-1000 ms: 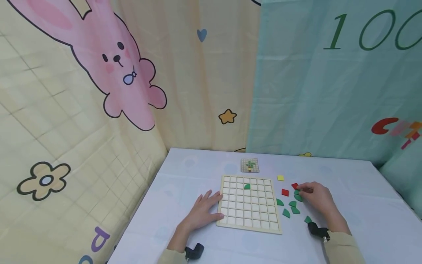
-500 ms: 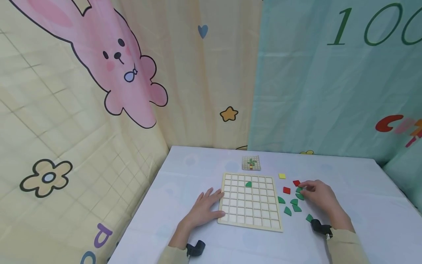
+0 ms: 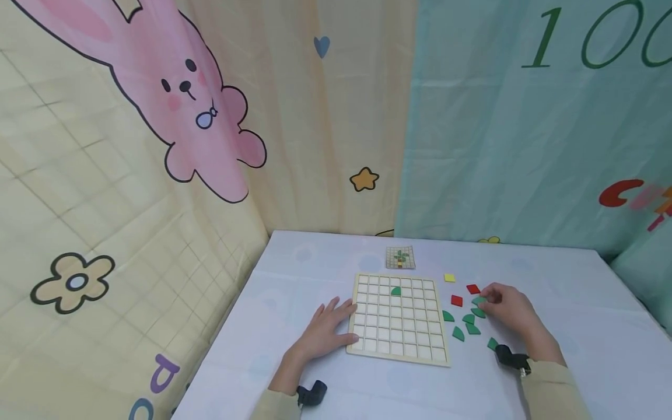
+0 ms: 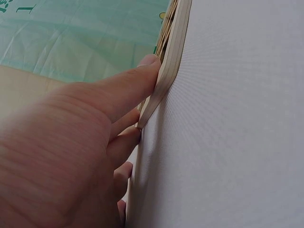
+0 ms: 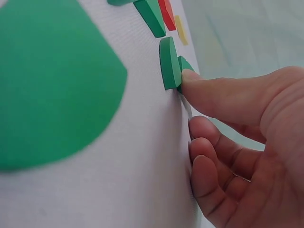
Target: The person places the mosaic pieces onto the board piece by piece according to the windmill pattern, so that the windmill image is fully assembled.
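Observation:
My left hand [image 3: 322,332] lies with spread, fairly straight fingers against the left side of a pale gridded board [image 3: 399,335]. Its thumb touches the board's near left corner, and the left wrist view shows the thumb [image 4: 133,85] on the wooden edge. One green quarter-circle tile [image 3: 396,291] sits in a cell of the board's upper part. Right of the board, my right hand [image 3: 508,308] pinches another green quarter-circle tile [image 3: 478,300] by its edge, low over the table. The right wrist view shows the thumb on this tile, partly behind a nearer green tile [image 5: 169,64].
Several loose green quarter-circle tiles [image 3: 458,333] lie between the board and the right hand. Two red square tiles [image 3: 457,301] and a yellow one [image 3: 449,277] lie farther back. A small patterned card [image 3: 400,258] stands behind the board on the white-covered table [image 3: 304,274].
The pinched green tile has shifted slightly away from the green tile beside it, with the right fingers on it. The left hand stays at the board. The head view has tilted slightly.

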The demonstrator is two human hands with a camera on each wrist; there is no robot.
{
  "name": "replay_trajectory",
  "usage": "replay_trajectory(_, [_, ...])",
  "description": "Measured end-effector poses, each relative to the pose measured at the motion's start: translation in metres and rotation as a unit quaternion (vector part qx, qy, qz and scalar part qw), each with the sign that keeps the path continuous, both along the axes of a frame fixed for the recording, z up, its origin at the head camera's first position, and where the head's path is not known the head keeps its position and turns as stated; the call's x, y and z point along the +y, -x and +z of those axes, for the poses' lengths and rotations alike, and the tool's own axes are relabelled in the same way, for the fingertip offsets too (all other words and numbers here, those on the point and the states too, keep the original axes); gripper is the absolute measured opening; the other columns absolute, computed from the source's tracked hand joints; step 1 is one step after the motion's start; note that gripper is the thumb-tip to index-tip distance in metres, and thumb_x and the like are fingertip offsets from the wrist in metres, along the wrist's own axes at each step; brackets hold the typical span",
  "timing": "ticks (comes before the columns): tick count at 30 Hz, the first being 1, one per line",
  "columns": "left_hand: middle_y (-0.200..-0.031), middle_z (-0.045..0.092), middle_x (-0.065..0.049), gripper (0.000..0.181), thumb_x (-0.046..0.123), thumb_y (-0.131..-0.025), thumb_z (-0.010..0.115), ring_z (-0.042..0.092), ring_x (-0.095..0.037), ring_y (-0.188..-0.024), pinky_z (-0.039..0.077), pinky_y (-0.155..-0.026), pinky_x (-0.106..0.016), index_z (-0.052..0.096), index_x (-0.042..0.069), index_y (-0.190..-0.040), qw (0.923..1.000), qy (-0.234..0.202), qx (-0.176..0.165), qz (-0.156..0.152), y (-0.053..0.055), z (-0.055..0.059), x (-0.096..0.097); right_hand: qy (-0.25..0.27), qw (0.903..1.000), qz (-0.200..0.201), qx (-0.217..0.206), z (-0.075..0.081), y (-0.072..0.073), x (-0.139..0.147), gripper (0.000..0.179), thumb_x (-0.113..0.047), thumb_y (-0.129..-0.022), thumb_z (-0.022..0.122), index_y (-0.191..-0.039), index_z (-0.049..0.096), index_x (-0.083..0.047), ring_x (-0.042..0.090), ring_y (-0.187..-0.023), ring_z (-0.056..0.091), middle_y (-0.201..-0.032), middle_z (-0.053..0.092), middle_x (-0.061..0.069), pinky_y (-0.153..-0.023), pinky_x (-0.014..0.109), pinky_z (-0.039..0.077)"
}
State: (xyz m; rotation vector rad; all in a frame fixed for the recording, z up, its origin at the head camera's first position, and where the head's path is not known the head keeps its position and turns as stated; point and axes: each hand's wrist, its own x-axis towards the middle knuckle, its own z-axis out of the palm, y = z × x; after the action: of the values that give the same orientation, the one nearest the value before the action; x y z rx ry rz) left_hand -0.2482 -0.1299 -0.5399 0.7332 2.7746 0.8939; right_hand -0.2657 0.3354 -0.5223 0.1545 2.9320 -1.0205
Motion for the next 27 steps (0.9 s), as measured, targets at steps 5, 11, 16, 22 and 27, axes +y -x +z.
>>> replay_trajectory(5, [-0.161,0.034,0.005,0.075,0.052,-0.091,0.068,0.011,-0.025,-0.154,0.004,-0.123,-0.053,0.042,0.021,-0.155,1.0,-0.002,0.001,0.003,0.0002,0.0006,0.0,0.006,0.9999,-0.009,0.001,-0.0004,0.0014,-0.0002,0.027,-0.016,-0.091,0.075,-0.111,0.063,-0.003,0.034,-0.096,0.053,-0.1,0.063,0.014,-0.082,0.05,0.051])
replay_trajectory(11, [-0.161,0.034,0.003,0.075,0.051,-0.091,0.068,0.012,-0.026,-0.154,0.004,-0.122,-0.053,0.043,0.021,-0.155,1.0,0.001,0.003,0.002,0.0002,0.0017,0.0006,0.01,0.9999,-0.013,0.005,0.0018,0.0,-0.0017,0.022,-0.014,-0.091,0.074,-0.108,0.064,-0.004,0.031,-0.092,0.055,-0.095,0.064,0.011,-0.078,0.043,0.05])
replay_trajectory(16, [-0.162,0.034,0.003,0.075,0.051,-0.092,0.068,0.012,-0.027,-0.153,0.004,-0.122,-0.054,0.042,0.02,-0.155,1.0,0.004,0.007,0.001,0.001,0.0024,0.0008,0.013,0.9997,-0.022,0.004,0.0031,-0.0008,-0.0034,0.02,-0.014,-0.092,0.072,-0.107,0.064,-0.004,0.03,-0.09,0.054,-0.093,0.064,0.01,-0.076,0.04,0.049])
replay_trajectory(22, [-0.161,0.034,0.003,0.075,0.051,-0.092,0.067,0.012,-0.027,-0.153,0.005,-0.122,-0.054,0.042,0.02,-0.155,0.9999,0.004,0.011,-0.003,0.002,0.002,0.001,0.017,0.9994,-0.03,0.009,0.0069,-0.0022,-0.0051,0.019,-0.012,-0.092,0.072,-0.106,0.064,-0.002,0.031,-0.089,0.053,-0.092,0.063,0.011,-0.075,0.039,0.049])
replay_trajectory(27, [-0.161,0.034,0.003,0.074,0.051,-0.092,0.068,0.013,-0.027,-0.153,0.005,-0.122,-0.054,0.043,0.02,-0.155,1.0,0.006,0.007,0.0,0.0014,0.0014,0.0008,0.016,0.9994,-0.027,0.011,0.0077,-0.004,-0.0064,0.017,-0.01,-0.092,0.072,-0.106,0.065,-0.002,0.029,-0.087,0.054,-0.09,0.063,0.009,-0.073,0.037,0.049])
